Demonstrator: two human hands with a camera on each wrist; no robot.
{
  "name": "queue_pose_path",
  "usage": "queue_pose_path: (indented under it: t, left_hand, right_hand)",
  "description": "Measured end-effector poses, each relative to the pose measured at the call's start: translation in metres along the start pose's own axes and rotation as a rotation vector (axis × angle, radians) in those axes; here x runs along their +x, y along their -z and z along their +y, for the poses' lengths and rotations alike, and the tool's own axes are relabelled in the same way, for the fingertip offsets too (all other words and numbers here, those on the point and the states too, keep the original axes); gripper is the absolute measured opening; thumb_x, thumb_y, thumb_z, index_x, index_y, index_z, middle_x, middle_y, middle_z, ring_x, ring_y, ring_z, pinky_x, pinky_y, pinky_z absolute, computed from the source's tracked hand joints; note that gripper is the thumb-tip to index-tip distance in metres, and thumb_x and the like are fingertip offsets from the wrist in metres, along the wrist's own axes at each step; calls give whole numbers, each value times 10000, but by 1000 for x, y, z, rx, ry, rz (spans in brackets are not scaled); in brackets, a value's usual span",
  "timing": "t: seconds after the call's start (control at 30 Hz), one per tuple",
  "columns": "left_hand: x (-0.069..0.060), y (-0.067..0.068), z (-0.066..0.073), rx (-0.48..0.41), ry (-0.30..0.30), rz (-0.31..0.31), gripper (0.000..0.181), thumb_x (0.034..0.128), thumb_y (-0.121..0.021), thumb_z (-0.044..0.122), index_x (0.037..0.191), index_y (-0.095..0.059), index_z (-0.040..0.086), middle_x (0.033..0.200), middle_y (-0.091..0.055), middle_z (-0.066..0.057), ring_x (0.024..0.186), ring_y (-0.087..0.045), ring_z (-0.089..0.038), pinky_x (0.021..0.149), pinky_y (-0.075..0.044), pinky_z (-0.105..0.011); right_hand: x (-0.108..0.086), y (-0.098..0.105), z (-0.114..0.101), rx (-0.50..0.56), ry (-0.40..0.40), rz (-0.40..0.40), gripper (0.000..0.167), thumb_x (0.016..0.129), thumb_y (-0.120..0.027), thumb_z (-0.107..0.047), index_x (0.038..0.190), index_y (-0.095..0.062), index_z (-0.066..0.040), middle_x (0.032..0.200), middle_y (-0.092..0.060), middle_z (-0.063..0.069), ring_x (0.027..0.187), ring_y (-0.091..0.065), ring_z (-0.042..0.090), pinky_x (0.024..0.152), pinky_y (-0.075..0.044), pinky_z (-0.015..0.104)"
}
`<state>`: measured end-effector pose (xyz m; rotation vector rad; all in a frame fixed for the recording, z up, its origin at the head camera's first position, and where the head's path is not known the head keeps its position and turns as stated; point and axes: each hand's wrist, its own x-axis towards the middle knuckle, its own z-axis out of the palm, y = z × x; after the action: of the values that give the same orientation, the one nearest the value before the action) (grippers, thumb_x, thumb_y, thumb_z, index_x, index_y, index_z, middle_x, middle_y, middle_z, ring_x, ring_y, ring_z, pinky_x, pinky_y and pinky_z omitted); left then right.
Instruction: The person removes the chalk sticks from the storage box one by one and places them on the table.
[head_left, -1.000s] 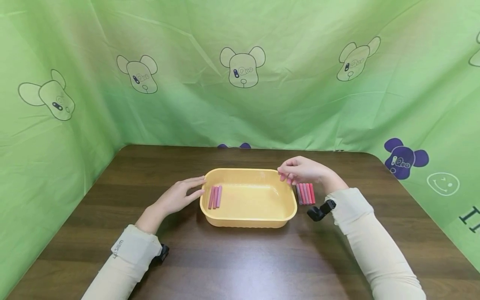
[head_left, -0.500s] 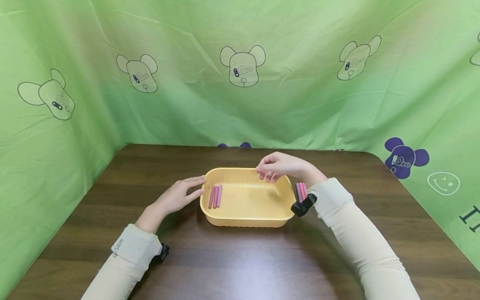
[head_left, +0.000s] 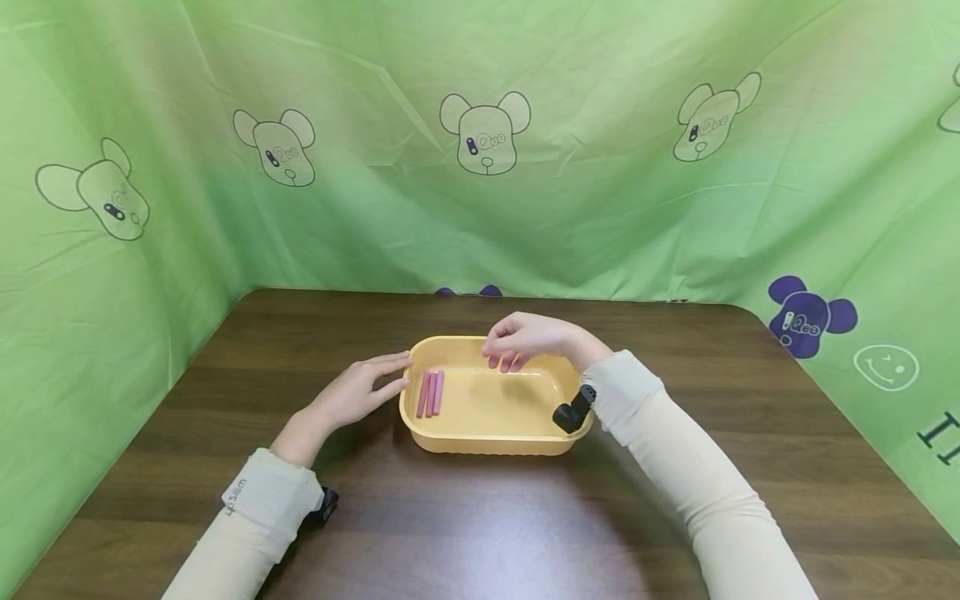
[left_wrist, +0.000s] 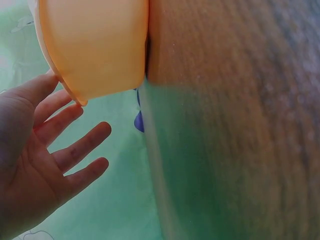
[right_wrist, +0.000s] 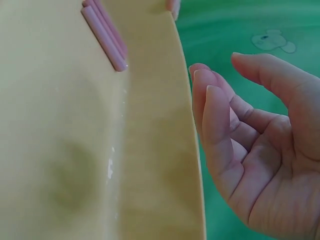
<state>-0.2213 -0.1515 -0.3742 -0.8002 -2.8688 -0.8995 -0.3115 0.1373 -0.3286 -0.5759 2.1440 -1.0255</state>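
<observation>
Three sticks [head_left: 430, 394] lie side by side at the left end of the tray [head_left: 487, 447], where the left hand [head_left: 358, 397], its fingers spread and gripping nothing, seems to rest only lightly on the rim, so a sideways bump could slide the tray along the worktop [head_left: 480, 525] and jostle the sticks out of line. The right hand [head_left: 531, 337], loosely bent and holding nothing, hangs over the far side; were it to dip, its wrist camera [head_left: 572, 412] (poised above the near right corner) might catch the edge.
</observation>
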Motion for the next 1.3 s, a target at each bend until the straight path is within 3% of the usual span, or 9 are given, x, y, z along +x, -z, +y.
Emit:
queue_pose_path:
  t: [0.77, 1.07, 1.3]
  left_hand:
    - [0, -1, -1, 7, -18, 28, 421, 927, -575, 227, 1303, -547, 42, 1382, -509, -153, 1289, -474, -318, 1080, -375, -477]
    - [0, -2, -2, 11, -32, 34, 421, 926, -576, 223, 1302, -547, 36, 1378, -512, -154, 1287, -476, -317, 1080, -376, -472]
    - [0, -3, -2, 9, -21, 30, 424, 926, -576, 228, 1306, -544, 42, 1379, -511, -154, 1287, -475, -320, 1079, -377, -478]
  right_hand:
    - [45, -30, -3, -81, -37, -80, 279, 909, -550, -199, 1068, -614, 21, 810, -682, 6, 643, -601, 53, 642, -531, 195]
    - [59, -42, 1, -32, -73, -107, 171, 911, -564, -166, 926, -628, -7, 709, -658, -12, 586, -593, 69, 586, -521, 185]
    - [66, -51, -1, -36, -119, -105, 188, 917, -563, -172, 845, -646, -19, 668, -654, -26, 546, -589, 49, 522, -499, 139]
